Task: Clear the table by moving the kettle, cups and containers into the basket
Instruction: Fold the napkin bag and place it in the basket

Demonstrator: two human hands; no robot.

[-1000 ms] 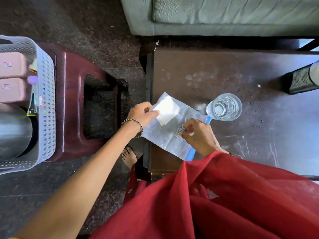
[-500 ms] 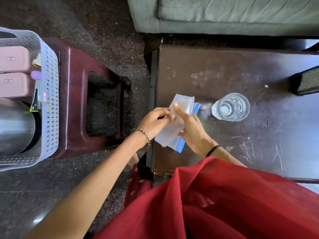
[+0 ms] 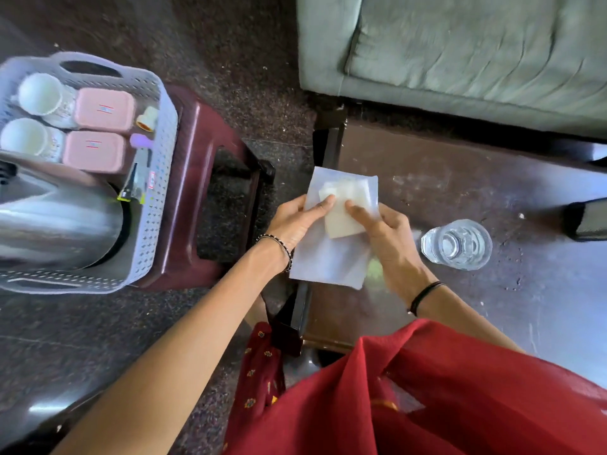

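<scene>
table [image 3: 460,178]: standing dark and scuffed in front of a grey-green sofa [image 3: 460,54], over speckled floor [image 3: 98,339].
pouch [image 3: 328,267]: hanging clear and flat over the table's left edge, between both hands; carrying a white folded pad [image 3: 341,224] in its far half.
pouch axis: running away from the body, near end drooping toward the table edge.
left hand [image 3: 295,221]: pinching the pouch's left side, thumb pressing on the pad through the film.
right hand [image 3: 387,234]: pinching the right side, thumb meeting the pad from the other way; other fingers curling under, mostly hidden.
step: probably flattening or folding the pouch before stowing it; judging here, not seeing.
key relation: basket [image 3: 161,152] lying left of the pouch, well apart; left hand sitting nearer, so likely carrying leftward with that one.
glass [image 3: 456,244]: standing upright on the table just right of the right hand, not touching; holding water; looking like the last cup waiting.
basket load: already holding the kettle [image 3: 59,218], cups [image 3: 39,93] and pink containers [image 3: 105,110]; little free room showing.
stool [image 3: 203,133]: carrying the basket, standing beside the table's left edge.
risk: spilling water if the glass goes in tilted.
right edge: black mesh object [image 3: 588,221] poking in, unidentifiable.
</scene>
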